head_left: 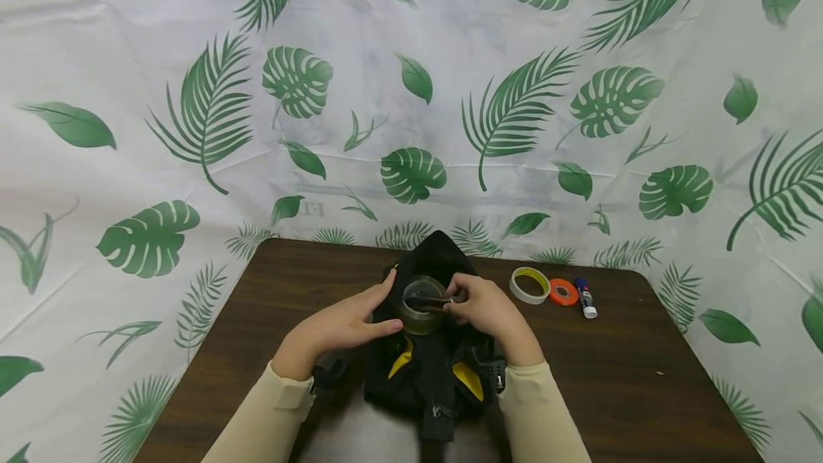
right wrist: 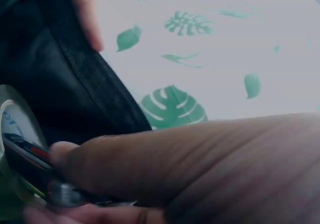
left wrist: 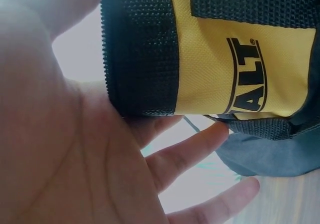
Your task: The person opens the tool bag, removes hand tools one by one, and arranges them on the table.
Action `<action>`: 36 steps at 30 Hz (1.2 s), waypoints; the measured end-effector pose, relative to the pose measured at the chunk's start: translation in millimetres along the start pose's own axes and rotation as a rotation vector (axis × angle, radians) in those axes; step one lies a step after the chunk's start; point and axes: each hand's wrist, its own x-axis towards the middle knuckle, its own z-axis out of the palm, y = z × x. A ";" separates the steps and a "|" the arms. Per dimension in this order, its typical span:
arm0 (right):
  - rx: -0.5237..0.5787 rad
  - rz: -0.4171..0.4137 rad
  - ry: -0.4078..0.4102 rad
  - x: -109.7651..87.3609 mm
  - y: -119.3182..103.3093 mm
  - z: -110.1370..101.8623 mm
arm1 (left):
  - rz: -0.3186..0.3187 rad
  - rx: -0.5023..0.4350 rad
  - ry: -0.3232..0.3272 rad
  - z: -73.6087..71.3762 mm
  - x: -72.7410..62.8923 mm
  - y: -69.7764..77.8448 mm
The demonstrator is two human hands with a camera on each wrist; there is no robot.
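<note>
A black and yellow tool bag (head_left: 440, 252) stands on the table, its black flap raised at the back; yellow cloth with black lettering (left wrist: 247, 74) fills the left wrist view. At the bag's mouth sits a wide roll of clear tape (head_left: 421, 324). My right hand (head_left: 487, 309) pinches a slim dark tool with a red stripe and a metal end (right wrist: 27, 156), which reaches into the roll's hole. The exact kind of tool I cannot tell. My left hand (head_left: 347, 320) rests against the bag's left side, fingers spread and thumb near the roll.
To the right of the bag lie a white tape roll (head_left: 516, 289) with a yellow core, an orange tape roll (head_left: 554, 293) and a blue-and-white glue stick (head_left: 585, 297). A leaf-print cloth (head_left: 360, 127) hangs behind the dark wooden table (head_left: 617, 391).
</note>
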 end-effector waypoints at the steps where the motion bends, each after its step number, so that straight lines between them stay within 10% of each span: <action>1: -0.002 0.000 0.007 0.7 0.3 1.3 | -0.002 -0.001 -0.001 0.2 0.0 -0.4; 17: 0.076 -0.144 0.514 0.6 -9.8 -13.8 | -0.001 -0.003 -0.001 -2.9 -0.9 0.1; 27: 0.369 -0.242 0.823 -26.3 -13.4 -23.4 | 0.007 -0.022 -0.014 5.4 2.0 -2.2; 36: 0.528 -0.546 1.149 -49.8 1.5 -35.5 | 0.000 -0.021 -0.003 -0.6 0.8 -1.2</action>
